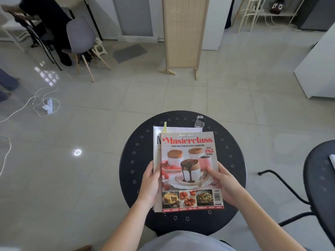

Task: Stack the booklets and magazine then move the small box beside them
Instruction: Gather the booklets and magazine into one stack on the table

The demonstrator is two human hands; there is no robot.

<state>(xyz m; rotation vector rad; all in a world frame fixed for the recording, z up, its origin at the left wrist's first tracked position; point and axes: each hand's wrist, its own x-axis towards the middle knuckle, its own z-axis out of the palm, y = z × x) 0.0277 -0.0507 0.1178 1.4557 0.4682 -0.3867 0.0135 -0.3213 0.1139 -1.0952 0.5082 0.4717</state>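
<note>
Nearest the camera, a grey-clad lap filled the bottom edge, with two bare forearms reaching out over a round black metal table pierced with small flower-shaped holes. The left hand gripped the left edge of the pile, fingers curled under it, thumb on top. The right hand held the right edge of the glossy red-titled "Masterclass" cookbook magazine, thumb pressed on the cover, fingers beneath. The magazine lay uppermost — under it white booklets jutted out at the left and far sides, a yellow tab showing at the far edge. The small clear-wrapped box sat at the table's far rim, just beyond the stack's far right corner.
</note>
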